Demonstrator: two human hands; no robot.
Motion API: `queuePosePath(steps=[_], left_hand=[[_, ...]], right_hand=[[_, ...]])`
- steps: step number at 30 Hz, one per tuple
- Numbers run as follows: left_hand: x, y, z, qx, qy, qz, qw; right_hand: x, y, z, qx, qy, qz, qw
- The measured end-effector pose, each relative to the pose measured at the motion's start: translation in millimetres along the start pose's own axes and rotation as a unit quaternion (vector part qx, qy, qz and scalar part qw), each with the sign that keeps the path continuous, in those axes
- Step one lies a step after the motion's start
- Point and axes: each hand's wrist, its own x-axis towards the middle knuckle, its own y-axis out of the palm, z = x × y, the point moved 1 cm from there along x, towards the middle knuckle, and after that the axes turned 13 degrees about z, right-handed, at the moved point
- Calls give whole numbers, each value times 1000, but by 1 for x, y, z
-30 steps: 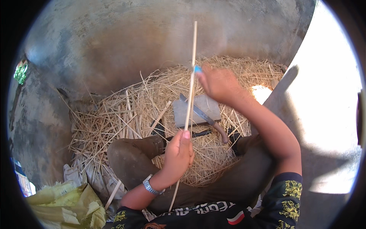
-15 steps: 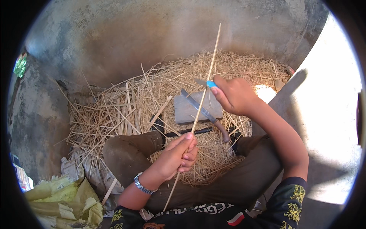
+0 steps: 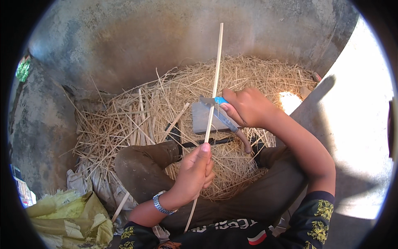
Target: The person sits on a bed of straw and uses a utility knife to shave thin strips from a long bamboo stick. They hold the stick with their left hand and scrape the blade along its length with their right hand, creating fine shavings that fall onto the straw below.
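Observation:
A long, pale thin strip (image 3: 217, 70), looking like split bamboo, rises steeply in front of me. My left hand (image 3: 195, 170) is closed round its lower part, thumb on top, and its tail runs down over my lap. My right hand (image 3: 244, 107) grips a small knife by its blue handle (image 3: 221, 100). The knife's short blade (image 3: 208, 100) lies across the strip above my left hand. Beneath, a large knife with a curved wooden handle (image 3: 243, 141) rests across a grey block (image 3: 202, 118), partly hidden by my right hand and the strip.
Straw-like shavings (image 3: 253, 70) cover the ground between and beyond my bent legs. A stained wall (image 3: 166, 37) curves behind them. Several wider strips (image 3: 143, 110) lie at the left. At the lower left sits a crumpled yellow-green sack (image 3: 74, 220). Bright sunlight falls on the right-hand floor (image 3: 360, 137).
The strip's top has swung left, and the strip now stands more upright with a broader face showing. My right hand and the small knife have moved left and slightly down along it.

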Motion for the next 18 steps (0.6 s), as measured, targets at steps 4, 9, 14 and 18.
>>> queuePosePath(steps=[4, 9, 14, 18], left_hand=[[0, 2, 1, 13, 11, -20, 1000], [-3, 4, 3, 30, 12, -18, 999], [-17, 16, 23, 102, -4, 67, 992], [-3, 11, 40, 83, -32, 96, 991]], right_hand=[[8, 0, -6, -41, -12, -19, 999], [20, -3, -22, -61, 110, -43, 991], [-24, -36, -146, -28, 428, -138, 893], [-87, -8, -209, 15, 498, -239, 833]])
